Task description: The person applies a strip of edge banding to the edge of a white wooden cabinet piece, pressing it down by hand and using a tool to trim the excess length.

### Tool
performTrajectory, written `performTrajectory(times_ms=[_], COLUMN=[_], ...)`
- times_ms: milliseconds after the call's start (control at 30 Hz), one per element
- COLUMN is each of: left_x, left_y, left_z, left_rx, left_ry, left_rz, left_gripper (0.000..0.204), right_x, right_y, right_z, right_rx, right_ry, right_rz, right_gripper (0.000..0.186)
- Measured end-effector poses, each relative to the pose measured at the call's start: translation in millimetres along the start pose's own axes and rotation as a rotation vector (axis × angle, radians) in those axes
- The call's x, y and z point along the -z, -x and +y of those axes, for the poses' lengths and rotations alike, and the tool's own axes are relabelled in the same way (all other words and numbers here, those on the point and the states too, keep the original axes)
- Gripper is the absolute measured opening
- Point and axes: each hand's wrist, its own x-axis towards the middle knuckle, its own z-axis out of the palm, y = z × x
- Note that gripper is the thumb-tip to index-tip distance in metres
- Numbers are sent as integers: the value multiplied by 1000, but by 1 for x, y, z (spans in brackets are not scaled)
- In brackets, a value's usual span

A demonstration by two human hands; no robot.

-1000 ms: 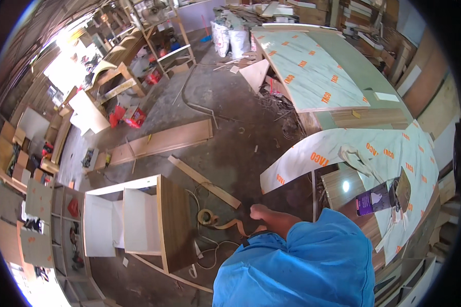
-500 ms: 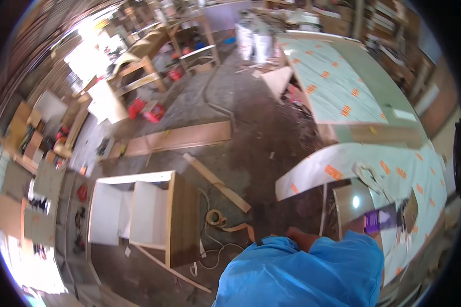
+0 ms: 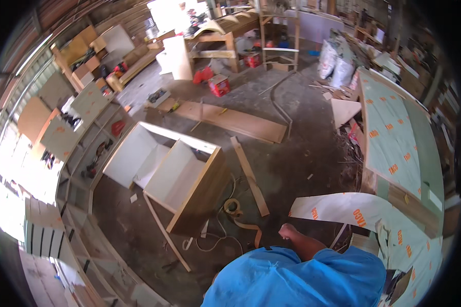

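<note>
My right hand (image 3: 288, 231) reaches forward from my blue sleeve, held over the dark floor with its fingers curled closed. Whatever it holds, if anything, is hidden. My left hand is out of sight. Just ahead and to the left, a roll of tan strip (image 3: 232, 206) lies on the floor, its loose end (image 3: 253, 228) trailing toward my blue shirt. An open cabinet carcass (image 3: 212, 184) with white inner panels and wood-grain sides stands on the left, apart from my hand. On the right, a curved panel (image 3: 333, 207) covered in printed white film comes near my hand.
A narrow wooden board (image 3: 249, 176) and a wide plank (image 3: 230, 118) lie ahead on the floor. A thin batten (image 3: 165, 230) and white cable (image 3: 215, 245) lie near the cabinet. A film-covered table (image 3: 389, 138) stands right; shelf frames (image 3: 97, 215) run along the left.
My view has swung left, so the cabinet and table shift rightward in the picture. My right hand has come into view beyond the shirt.
</note>
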Motion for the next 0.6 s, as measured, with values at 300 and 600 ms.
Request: performTrajectory(times_ms=[300,600], left_x=[-4,-19], left_y=[83,107], left_z=[-131,-123], left_rx=[45,379], left_ry=[214,218], left_rz=[38,321], left_gripper=[30,29], right_x=[-28,-40], right_y=[-13,-30], right_z=[-11,10], right_rx=[667,494], right_ry=[1080,870], right_rz=[-193,-52], right_gripper=[19,24])
